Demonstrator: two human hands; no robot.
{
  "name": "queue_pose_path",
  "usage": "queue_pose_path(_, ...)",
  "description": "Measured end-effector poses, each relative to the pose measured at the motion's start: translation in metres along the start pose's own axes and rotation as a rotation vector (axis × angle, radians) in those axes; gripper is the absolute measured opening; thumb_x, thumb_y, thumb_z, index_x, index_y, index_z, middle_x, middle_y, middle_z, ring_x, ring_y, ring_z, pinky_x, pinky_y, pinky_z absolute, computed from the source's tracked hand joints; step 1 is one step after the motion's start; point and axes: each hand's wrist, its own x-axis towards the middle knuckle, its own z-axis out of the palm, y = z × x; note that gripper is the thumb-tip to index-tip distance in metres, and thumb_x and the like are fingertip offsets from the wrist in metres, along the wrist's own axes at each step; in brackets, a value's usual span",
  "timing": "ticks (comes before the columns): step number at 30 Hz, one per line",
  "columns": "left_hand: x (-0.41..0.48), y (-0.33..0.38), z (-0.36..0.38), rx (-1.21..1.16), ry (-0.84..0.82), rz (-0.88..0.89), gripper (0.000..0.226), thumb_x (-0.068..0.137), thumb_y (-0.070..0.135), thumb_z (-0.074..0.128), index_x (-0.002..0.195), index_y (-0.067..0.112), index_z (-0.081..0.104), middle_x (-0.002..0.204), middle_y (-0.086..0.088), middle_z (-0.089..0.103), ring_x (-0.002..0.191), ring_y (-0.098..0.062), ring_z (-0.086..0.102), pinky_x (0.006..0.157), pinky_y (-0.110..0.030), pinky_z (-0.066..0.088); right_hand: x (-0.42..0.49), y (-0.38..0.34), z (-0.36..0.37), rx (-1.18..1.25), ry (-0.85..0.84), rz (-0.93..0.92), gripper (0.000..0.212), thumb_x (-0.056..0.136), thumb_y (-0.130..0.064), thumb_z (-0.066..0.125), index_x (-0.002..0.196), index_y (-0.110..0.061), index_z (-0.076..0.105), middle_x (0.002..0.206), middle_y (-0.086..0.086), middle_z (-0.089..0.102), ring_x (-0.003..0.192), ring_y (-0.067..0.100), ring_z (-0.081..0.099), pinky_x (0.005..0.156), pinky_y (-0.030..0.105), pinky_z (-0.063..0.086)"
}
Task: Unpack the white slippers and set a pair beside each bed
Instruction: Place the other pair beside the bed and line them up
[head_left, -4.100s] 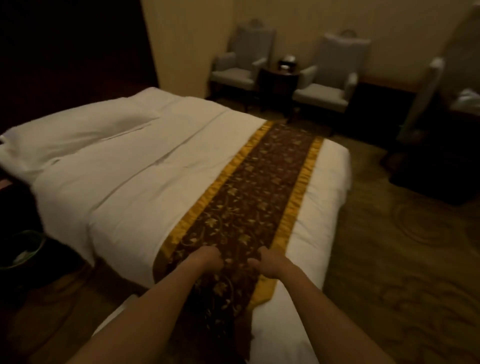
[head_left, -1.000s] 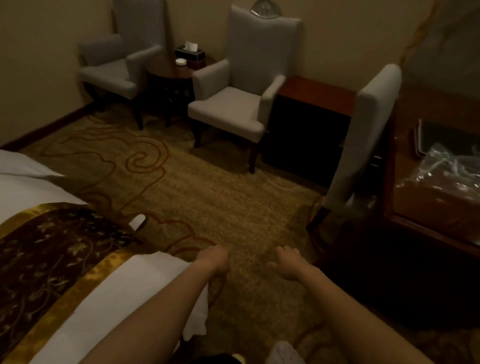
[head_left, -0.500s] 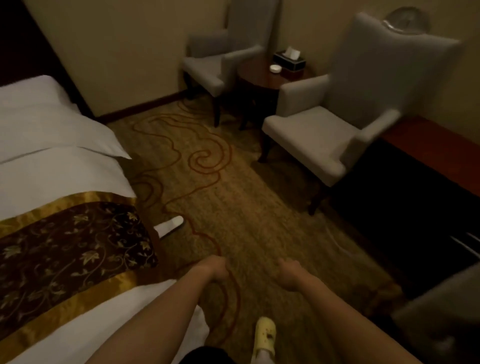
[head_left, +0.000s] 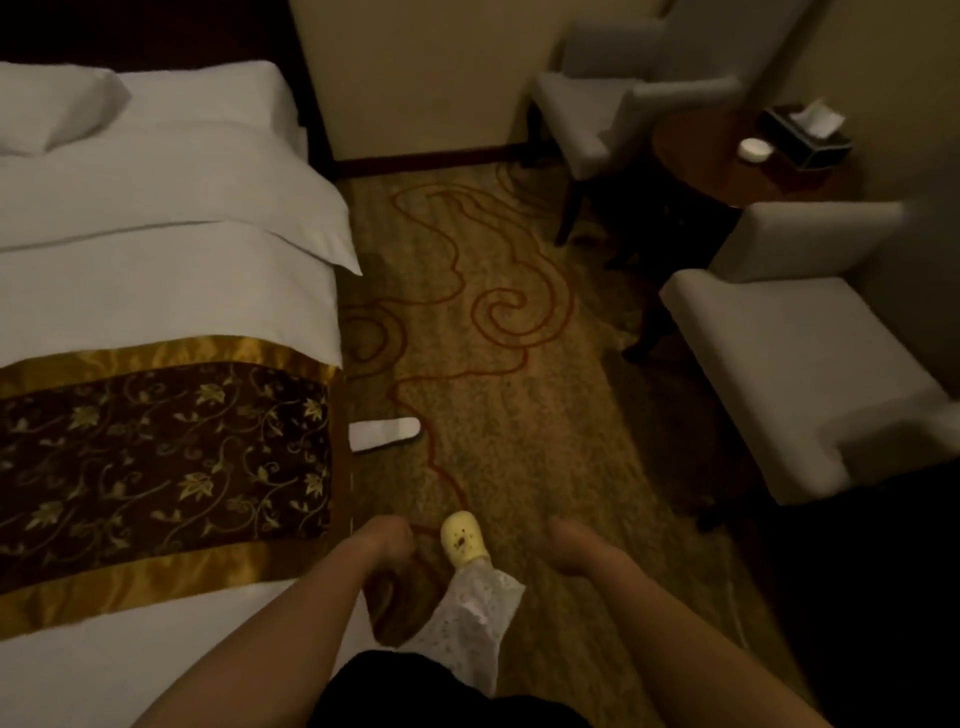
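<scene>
A white slipper (head_left: 384, 434) lies on the carpet (head_left: 498, 364) just beside the bed (head_left: 156, 291), level with its brown-and-gold runner (head_left: 156, 457). The left hand (head_left: 387, 538) and right hand (head_left: 571, 545) hang empty, loosely curled, near the bed's side, a yellow clog (head_left: 462, 540) between them.

Slipper (head_left: 384, 432) beside bed (head_left: 156, 291), armchair (head_left: 810, 374) right

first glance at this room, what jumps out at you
The white bed fills the left side, crossed by a brown-and-gold runner. On the swirl-patterned carpet close beside it lies a white slipper, partly hidden by the bed's edge. Low in the middle, a yellow shoe shows between the person's left hand and right hand, neither holding anything.
</scene>
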Motion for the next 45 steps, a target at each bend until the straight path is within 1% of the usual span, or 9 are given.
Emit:
queue_pose_path(4, 0.049, 0.003, -0.041, -0.158, -0.019, -0.078, 0.035, 0.094, 0.024, 0.049, 0.118, 0.003, 0.064, 0.126, -0.015, 0.063, 0.115, -0.029, 0.060, 0.096, -0.034, 0.049, 0.056, -0.020, -0.048, -0.084, -0.080, -0.064, 0.042, 0.096, -0.030, 0.041, 0.130, -0.007, 0.050, 0.135, 0.015, 0.052, 0.121, 0.027, 0.051, 0.100, 0.033, 0.042)
queue_pose_path(7, 0.080, 0.016, -0.085, -0.360, -0.066, -0.106, 0.033, 0.088, 0.024, 0.062, 0.113, 0.002, 0.064, 0.117, -0.013, 0.066, 0.106, -0.028, 0.065, 0.085, -0.035, 0.056, 0.095, -0.039, -0.102, -0.193, -0.120, -0.109, 0.046, 0.097, -0.032, 0.037, 0.134, -0.005, 0.046, 0.140, 0.017, 0.047, 0.125, 0.030, 0.047, 0.105, 0.035, 0.039)
queue_pose_path(11, 0.110, 0.027, -0.154, -0.458, 0.075, -0.119, 0.036, 0.098, 0.017, 0.041, 0.128, 0.002, 0.054, 0.133, -0.016, 0.057, 0.121, -0.029, 0.056, 0.099, -0.033, 0.047, 0.150, -0.072, -0.177, -0.309, -0.056, -0.150, 0.047, 0.098, -0.032, 0.035, 0.134, -0.004, 0.046, 0.142, 0.018, 0.046, 0.128, 0.031, 0.045, 0.105, 0.033, 0.036)
queue_pose_path(16, 0.129, 0.025, -0.217, -0.494, 0.132, -0.163, 0.040, 0.100, 0.021, 0.035, 0.122, -0.003, 0.058, 0.130, -0.020, 0.058, 0.119, -0.033, 0.054, 0.099, -0.037, 0.044, 0.203, -0.120, -0.245, -0.388, -0.032, -0.237, 0.052, 0.097, -0.037, 0.037, 0.138, -0.006, 0.040, 0.142, 0.018, 0.044, 0.129, 0.032, 0.044, 0.106, 0.036, 0.035)
queue_pose_path(28, 0.215, 0.025, -0.253, -0.812, 0.165, -0.498, 0.038, 0.099, 0.022, 0.039, 0.130, 0.005, 0.054, 0.137, -0.016, 0.053, 0.125, -0.030, 0.051, 0.105, -0.037, 0.040, 0.351, -0.208, -0.349, -0.764, -0.154, -0.577, 0.053, 0.097, -0.037, 0.040, 0.139, -0.005, 0.037, 0.142, 0.019, 0.043, 0.128, 0.032, 0.043, 0.105, 0.038, 0.036)
queue_pose_path(33, 0.267, 0.052, -0.238, -0.993, 0.156, -0.569, 0.039, 0.096, 0.029, 0.046, 0.123, 0.004, 0.058, 0.132, -0.017, 0.056, 0.120, -0.031, 0.053, 0.102, -0.039, 0.043, 0.411, -0.221, -0.357, -0.920, -0.216, -0.680, 0.049, 0.097, -0.034, 0.039, 0.134, -0.002, 0.040, 0.136, 0.021, 0.049, 0.122, 0.034, 0.048, 0.100, 0.037, 0.039)
queue_pose_path(37, 0.320, 0.061, -0.213, -1.099, 0.173, -0.617, 0.042, 0.099, 0.030, 0.039, 0.131, 0.007, 0.052, 0.140, -0.015, 0.050, 0.127, -0.030, 0.048, 0.104, -0.034, 0.037, 0.466, -0.219, -0.332, -0.942, -0.287, -0.722, 0.047, 0.096, -0.035, 0.039, 0.128, -0.002, 0.047, 0.131, 0.020, 0.053, 0.117, 0.033, 0.051, 0.100, 0.038, 0.041)
queue_pose_path(40, 0.375, 0.052, -0.183, -1.136, 0.191, -0.660, 0.043, 0.102, 0.028, 0.031, 0.137, 0.008, 0.045, 0.146, -0.016, 0.044, 0.132, -0.030, 0.044, 0.108, -0.033, 0.034, 0.520, -0.211, -0.294, -0.930, -0.302, -0.747, 0.042, 0.096, -0.034, 0.039, 0.122, -0.003, 0.052, 0.126, 0.018, 0.055, 0.114, 0.031, 0.053, 0.098, 0.036, 0.041)
queue_pose_path(45, 0.490, 0.024, -0.115, -1.230, 0.239, -0.690, 0.040, 0.100, 0.032, 0.037, 0.128, 0.010, 0.055, 0.140, -0.014, 0.050, 0.127, -0.029, 0.049, 0.105, -0.031, 0.037, 0.622, -0.198, -0.195, -0.984, -0.314, -0.776, 0.037, 0.097, -0.028, 0.040, 0.122, -0.006, 0.053, 0.125, 0.018, 0.057, 0.115, 0.034, 0.053, 0.097, 0.037, 0.042)
